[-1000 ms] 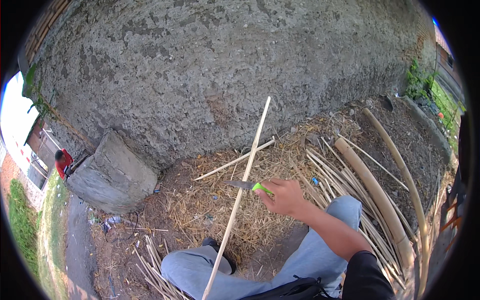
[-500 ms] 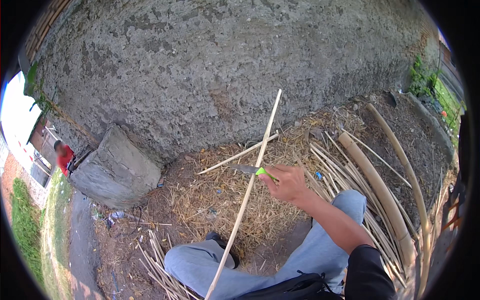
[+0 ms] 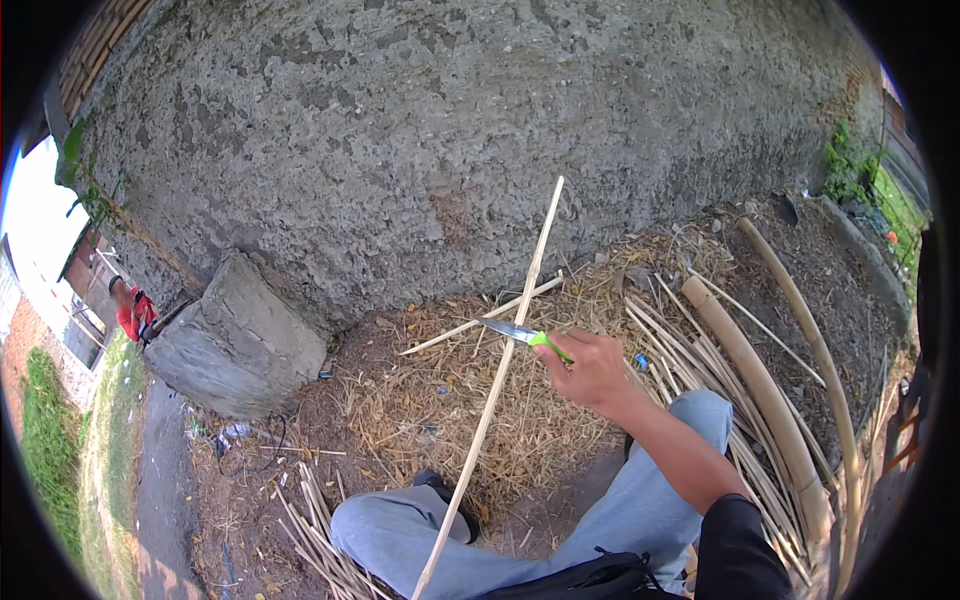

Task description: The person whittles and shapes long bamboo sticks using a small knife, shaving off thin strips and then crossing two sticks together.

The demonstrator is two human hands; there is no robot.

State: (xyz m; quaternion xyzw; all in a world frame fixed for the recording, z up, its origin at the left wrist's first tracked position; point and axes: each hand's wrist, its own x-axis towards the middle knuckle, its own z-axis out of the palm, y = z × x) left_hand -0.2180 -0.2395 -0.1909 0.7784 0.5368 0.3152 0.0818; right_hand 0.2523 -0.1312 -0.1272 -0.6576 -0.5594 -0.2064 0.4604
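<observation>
My right hand (image 3: 590,372) is closed round the green handle of a knife (image 3: 509,329). Its blade points left and lies across a long, pale bamboo strip (image 3: 487,418). The strip slants from the lower edge, over my left leg, up to a tip in front of the wall. Out of sight is my left hand, along with the strip's lower end. Behind the blade, a shorter bamboo stick (image 3: 440,338) lies on the ground, crossed by the long strip.
A rough grey wall (image 3: 400,150) rises ahead, with a concrete block (image 3: 240,345) at its left. Bamboo strips (image 3: 318,525) lie by my left knee; more strips (image 3: 690,345) and a thick bamboo pole (image 3: 750,370) lie right. Shavings (image 3: 520,450) cover the ground. A person in red (image 3: 133,312) is far left.
My right hand and the knife have shifted slightly right and down, and the blade now shows brighter. The long strip stays at nearly the same slant. The view has moved a little.
</observation>
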